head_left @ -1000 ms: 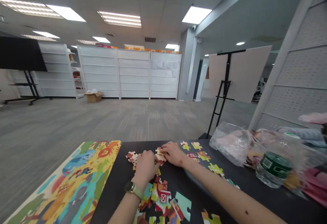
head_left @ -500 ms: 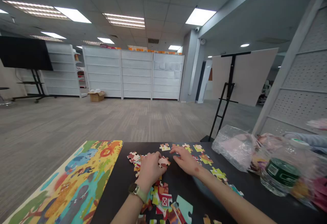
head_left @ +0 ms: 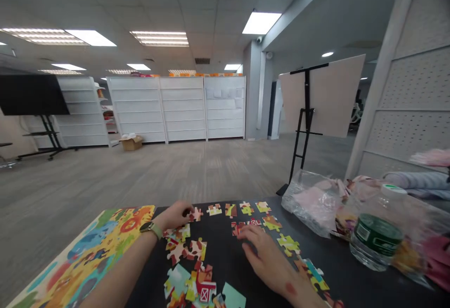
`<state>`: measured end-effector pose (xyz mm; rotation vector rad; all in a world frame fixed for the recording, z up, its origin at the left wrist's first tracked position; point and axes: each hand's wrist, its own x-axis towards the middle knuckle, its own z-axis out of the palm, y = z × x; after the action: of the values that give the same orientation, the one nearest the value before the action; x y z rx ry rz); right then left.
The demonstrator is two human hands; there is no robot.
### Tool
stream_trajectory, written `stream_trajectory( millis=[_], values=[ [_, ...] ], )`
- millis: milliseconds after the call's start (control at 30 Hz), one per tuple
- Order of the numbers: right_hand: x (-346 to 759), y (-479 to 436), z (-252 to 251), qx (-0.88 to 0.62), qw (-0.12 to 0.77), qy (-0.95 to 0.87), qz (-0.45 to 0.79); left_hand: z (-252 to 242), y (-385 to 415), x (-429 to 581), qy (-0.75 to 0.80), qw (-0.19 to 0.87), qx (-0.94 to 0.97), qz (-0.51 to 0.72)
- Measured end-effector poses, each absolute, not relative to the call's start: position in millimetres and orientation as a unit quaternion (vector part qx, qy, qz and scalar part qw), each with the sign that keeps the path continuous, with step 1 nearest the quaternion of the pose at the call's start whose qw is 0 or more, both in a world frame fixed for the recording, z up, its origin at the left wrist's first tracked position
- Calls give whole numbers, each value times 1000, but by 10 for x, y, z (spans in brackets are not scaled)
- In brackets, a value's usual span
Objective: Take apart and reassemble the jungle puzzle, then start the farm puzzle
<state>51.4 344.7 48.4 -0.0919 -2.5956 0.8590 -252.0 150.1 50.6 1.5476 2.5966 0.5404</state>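
Note:
At the table's far left, my left hand [head_left: 176, 214], wearing a watch on its wrist, has its fingers curled on the edge of a pink-and-brown puzzle piece [head_left: 197, 214]. My right hand [head_left: 260, 254] lies palm down with fingers apart, its fingertips at the red puzzle pieces [head_left: 238, 228], which it partly covers. A row of single pieces, among them a white-and-brown puzzle piece [head_left: 214, 209], runs along the far edge. Yellow-green puzzle pieces [head_left: 288, 243] continue down the right side. Several loose pieces, one showing a red barn door [head_left: 206, 292], are heaped near me.
A colourful animal picture board [head_left: 101, 251] lies left on the black table [head_left: 221, 256]. On the right stand a water bottle [head_left: 378, 233] and a clear plastic bag [head_left: 311, 202] of pink things. Behind the table is an easel-like stand [head_left: 304, 134] with a board.
My left hand has moved left and away from me, from mid-table to the far-left pieces. My right hand has come back from the far row to the red pieces. The camera view has shifted.

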Motion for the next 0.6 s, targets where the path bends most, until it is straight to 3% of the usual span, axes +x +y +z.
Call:
stream_trajectory(
  millis=[333, 600],
  values=[
    [578, 3279, 559, 23, 187, -927, 325, 261, 746, -1995, 850, 29, 486, 200],
    [571, 3261, 537, 12, 173, -930, 325, 275, 654, -1517, 841, 62, 465, 268]
  ],
)
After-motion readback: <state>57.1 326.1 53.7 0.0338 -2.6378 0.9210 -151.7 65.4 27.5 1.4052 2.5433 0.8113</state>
